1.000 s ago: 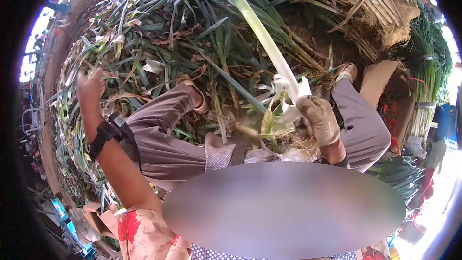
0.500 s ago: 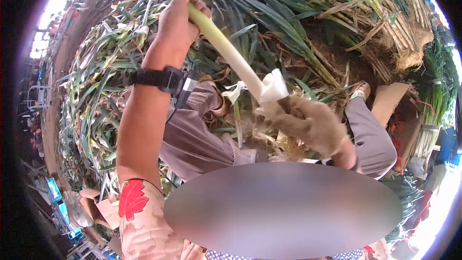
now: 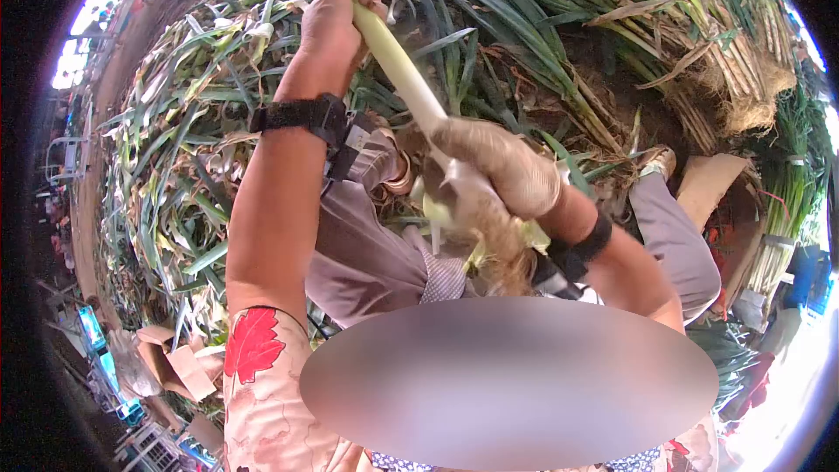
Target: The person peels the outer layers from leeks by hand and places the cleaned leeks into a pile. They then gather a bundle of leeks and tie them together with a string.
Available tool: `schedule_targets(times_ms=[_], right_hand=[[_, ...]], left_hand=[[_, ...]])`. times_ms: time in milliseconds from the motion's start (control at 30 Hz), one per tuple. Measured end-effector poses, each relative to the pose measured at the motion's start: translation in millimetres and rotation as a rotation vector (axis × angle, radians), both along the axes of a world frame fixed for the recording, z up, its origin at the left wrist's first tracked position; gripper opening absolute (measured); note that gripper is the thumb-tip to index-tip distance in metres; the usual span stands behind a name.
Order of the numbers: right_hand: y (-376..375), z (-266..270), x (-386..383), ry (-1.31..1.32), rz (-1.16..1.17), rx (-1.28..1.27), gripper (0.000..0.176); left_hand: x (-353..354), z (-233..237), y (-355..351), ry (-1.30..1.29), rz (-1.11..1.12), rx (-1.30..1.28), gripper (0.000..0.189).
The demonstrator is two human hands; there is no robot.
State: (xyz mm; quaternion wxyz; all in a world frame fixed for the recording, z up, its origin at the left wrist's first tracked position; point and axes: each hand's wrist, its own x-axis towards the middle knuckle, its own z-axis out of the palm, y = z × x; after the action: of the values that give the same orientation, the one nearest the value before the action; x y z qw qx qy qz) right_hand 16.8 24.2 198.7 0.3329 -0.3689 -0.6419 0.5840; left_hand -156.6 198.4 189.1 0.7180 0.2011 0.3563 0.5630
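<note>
A long leek [image 3: 398, 65] with a pale green and white stalk slants from the top left down to the centre. Bare-skinned, my left hand [image 3: 339, 19] wraps round its upper, greener part, just below the leaves. My right hand [image 3: 507, 162], in a dirty pale glove, closes on the white lower part of the stalk. Below the glove, blurred loose peel and shaggy roots [image 3: 507, 253] hang over my lap. Black straps sit on both wrists.
Cut leaves [image 3: 166, 157] are heaped at the left. Leek bundles with roots [image 3: 730, 70] lie at the upper right, above a cardboard piece [image 3: 708, 188]. Another bundle [image 3: 778, 249] stands at the far right. A cardboard box [image 3: 179, 363] is at the lower left.
My right hand has moved up and left from the root end onto the white stalk. The peel now hangs lower. My left hand has shifted slightly right, still round the leek.
</note>
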Motion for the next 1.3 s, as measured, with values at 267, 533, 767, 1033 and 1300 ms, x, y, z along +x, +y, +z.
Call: schedule_targets(times_ms=[267, 533, 767, 1033, 1300], right_hand=[[-62.2, -8.4, 32.9, -0.160, -0.095, 0.371, 0.030], [-154.8, -55.9, 106.6, -0.396, -0.301, -0.344, 0.026], [-73.6, -62.2, 117.5, -0.968, -0.536, -0.109, 0.043], [-8.7, -7.2, 5.7, -0.733, -0.470, 0.368, 0.050], [-14.6, -55.0, 2.4, -0.469, -0.350, -0.104, 0.037]], left_hand=[[-30.6, 0.4, 11.6, 0.091, 0.147, 0.074, 0.008], [-109.2, -11.2, 42.3, 0.502, 0.472, 0.097, 0.010], [-66.1, 10.5, 23.8, 0.286, 0.610, 0.142, 0.011], [-39.2, 11.6, 10.2, 0.337, 0.579, 0.172, 0.012], [-36.0, 14.9, 5.8, 0.319, 0.565, 0.195, 0.017]])
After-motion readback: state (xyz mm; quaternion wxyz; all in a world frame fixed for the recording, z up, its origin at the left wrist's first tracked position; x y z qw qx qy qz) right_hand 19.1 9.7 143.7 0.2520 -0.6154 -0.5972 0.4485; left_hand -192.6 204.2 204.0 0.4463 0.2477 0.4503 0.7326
